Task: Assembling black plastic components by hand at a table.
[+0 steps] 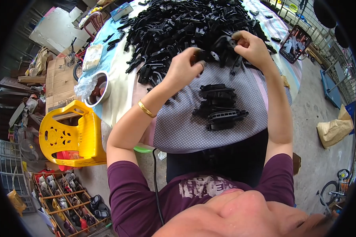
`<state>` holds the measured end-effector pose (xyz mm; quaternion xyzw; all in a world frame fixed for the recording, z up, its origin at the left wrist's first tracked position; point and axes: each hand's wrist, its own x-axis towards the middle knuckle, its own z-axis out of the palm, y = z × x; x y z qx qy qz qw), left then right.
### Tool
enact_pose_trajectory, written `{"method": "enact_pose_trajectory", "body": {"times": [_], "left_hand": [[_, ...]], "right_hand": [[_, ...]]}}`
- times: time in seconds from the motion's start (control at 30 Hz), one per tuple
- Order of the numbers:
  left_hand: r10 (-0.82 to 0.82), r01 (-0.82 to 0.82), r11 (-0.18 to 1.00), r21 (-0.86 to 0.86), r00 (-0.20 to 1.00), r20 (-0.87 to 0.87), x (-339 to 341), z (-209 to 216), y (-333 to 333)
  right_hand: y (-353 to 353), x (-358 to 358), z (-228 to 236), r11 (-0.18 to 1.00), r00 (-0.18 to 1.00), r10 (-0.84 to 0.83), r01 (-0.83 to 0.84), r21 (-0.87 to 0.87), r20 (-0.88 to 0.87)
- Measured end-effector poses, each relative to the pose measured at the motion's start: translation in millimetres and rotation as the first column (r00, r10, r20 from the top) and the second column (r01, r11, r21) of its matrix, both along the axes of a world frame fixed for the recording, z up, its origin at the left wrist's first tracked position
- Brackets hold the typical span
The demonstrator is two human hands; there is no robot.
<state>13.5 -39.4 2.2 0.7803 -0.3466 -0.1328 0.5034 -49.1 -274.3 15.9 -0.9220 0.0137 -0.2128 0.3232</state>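
Note:
A large heap of black plastic parts (166, 35) covers the far half of the cloth-covered table. At its near edge my left hand (186, 68), with a ring and a gold bangle, is closed; a dark plastic part shows at its fingertips, partly hidden. Opposite it, my right hand (252, 48) pinches a black plastic part (225, 44), which is smeared by motion. Between my forearms, a short row of black slotted parts (221, 108) lies side by side on the grey dotted cloth (178, 132).
A phone (295, 44) stands at the table's right edge. On the left are a metal bowl (105, 94) with a plastic bag, a small box (121, 11) and a yellow plastic chair (87, 134). A black cable (156, 185) hangs beside my left arm.

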Motion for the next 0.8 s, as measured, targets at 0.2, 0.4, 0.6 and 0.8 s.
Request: {"method": "enact_pose_trajectory", "body": {"times": [0.2,0.4,0.6,0.8], "left_hand": [[-0.024,-0.241,0.900,-0.364,0.805,-0.593,2,0,8],[-0.248,-0.259,0.815,-0.518,0.652,-0.717,-3,3,12],[-0.196,-0.287,0.825,-0.486,0.661,-0.724,-6,-1,13],[-0.151,-0.186,0.873,-0.451,0.776,-0.613,-4,-6,17]], "right_hand": [[55,-10,5,0.787,0.891,0.451,-0.427,0.446,0.059],[68,-7,-8,0.926,0.894,0.375,-0.371,-0.063,0.244],[70,-7,-8,0.870,0.817,0.458,-0.332,-0.364,0.351],[70,-8,-6,0.867,0.826,0.449,-0.309,-0.391,0.342]]}}
